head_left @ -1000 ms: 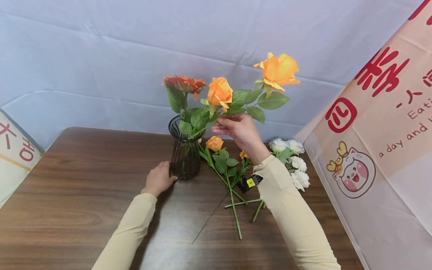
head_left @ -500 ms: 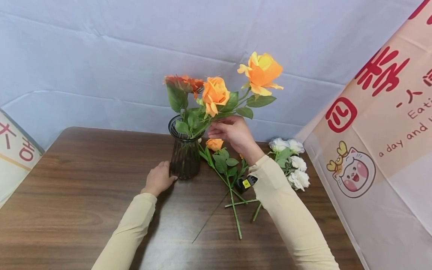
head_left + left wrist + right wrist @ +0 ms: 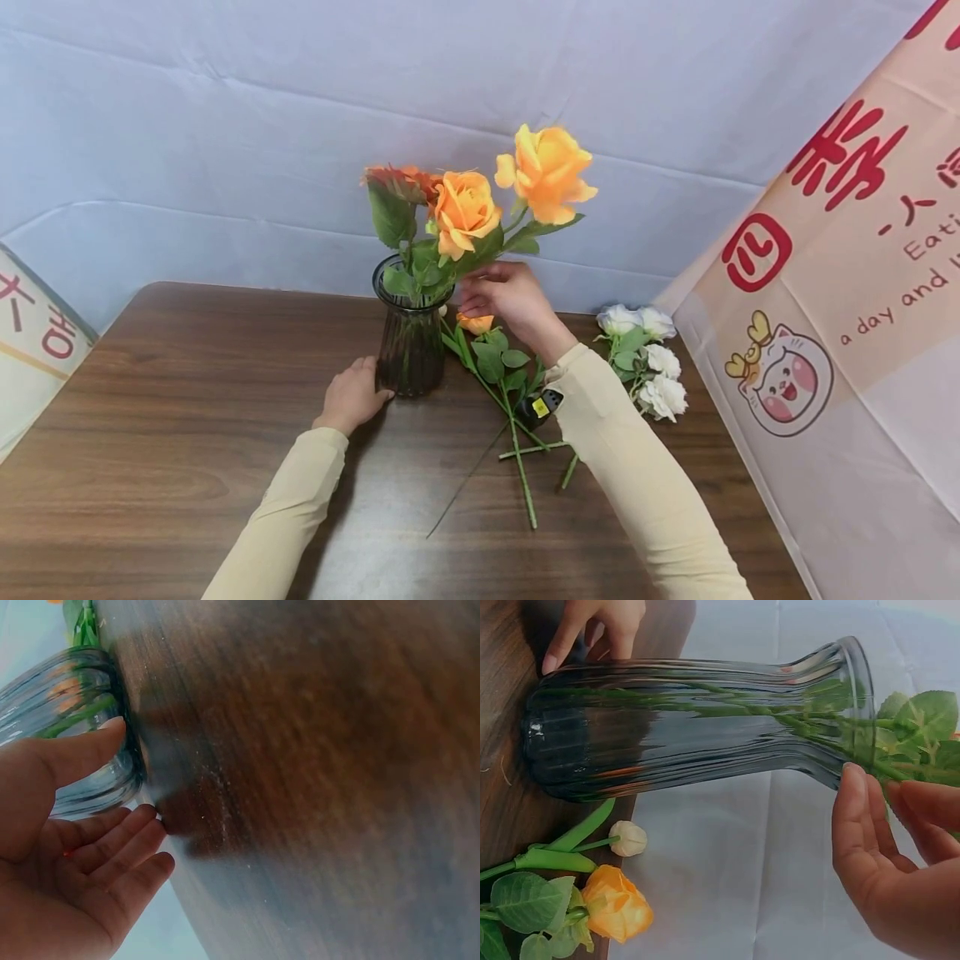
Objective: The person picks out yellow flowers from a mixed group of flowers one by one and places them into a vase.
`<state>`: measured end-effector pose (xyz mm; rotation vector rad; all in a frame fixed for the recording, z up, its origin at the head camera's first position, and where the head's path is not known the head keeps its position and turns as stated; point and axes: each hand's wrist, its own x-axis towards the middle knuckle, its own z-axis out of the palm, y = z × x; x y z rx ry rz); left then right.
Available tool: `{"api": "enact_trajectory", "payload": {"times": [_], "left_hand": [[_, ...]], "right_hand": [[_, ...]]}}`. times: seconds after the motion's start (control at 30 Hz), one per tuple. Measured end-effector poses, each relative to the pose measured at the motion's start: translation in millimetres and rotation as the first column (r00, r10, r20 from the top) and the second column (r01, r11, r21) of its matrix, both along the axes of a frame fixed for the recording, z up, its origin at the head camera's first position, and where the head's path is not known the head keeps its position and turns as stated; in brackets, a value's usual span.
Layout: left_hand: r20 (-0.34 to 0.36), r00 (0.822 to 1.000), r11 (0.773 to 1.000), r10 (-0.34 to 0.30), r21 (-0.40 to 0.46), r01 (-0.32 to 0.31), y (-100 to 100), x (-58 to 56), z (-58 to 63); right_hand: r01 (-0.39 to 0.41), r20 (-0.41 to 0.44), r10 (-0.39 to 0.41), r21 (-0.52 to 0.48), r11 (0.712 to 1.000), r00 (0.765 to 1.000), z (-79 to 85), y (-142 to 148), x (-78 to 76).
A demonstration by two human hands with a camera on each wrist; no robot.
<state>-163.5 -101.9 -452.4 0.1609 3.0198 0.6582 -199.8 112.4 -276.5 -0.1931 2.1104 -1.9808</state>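
Observation:
A dark, ribbed glass vase point(image 3: 411, 354) stands upright on the table. My left hand point(image 3: 354, 397) holds it low on its left side; the left wrist view has the thumb and fingers point(image 3: 135, 847) about its base. My right hand point(image 3: 517, 302), at the right of the rim, pinches the green stem of an orange rose point(image 3: 547, 171). Fingertips point(image 3: 853, 776) touch or nearly touch the rim in the right wrist view. A second orange rose point(image 3: 467, 212) moves with it, perhaps on the same stem. A red-orange flower point(image 3: 401, 182) stands in the vase, its stem visible through the glass.
Right of the vase lie an orange rose point(image 3: 476, 323) and several crossed green stems point(image 3: 522, 467) on the wooden table point(image 3: 187, 442). White flowers point(image 3: 662, 379) lie farther right. A pale cloth wall point(image 3: 262, 150) rises behind, and a printed banner point(image 3: 847, 275) hangs at the right.
My right hand has moved a little left and down toward the rim. The two orange roses have swung left and become more upright. My left hand and the vase have stayed put.

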Motion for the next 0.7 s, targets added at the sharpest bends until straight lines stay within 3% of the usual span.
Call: {"api": "enact_trajectory", "payload": {"times": [0.7], "left_hand": [[0.014,1.000,1.000,0.005,-0.004,-0.005,0,-0.4,0.3]], "right_hand": [[0.003,0.006,-0.003,0.038,0.999,1.000,-5.9,12,1.4]]}}
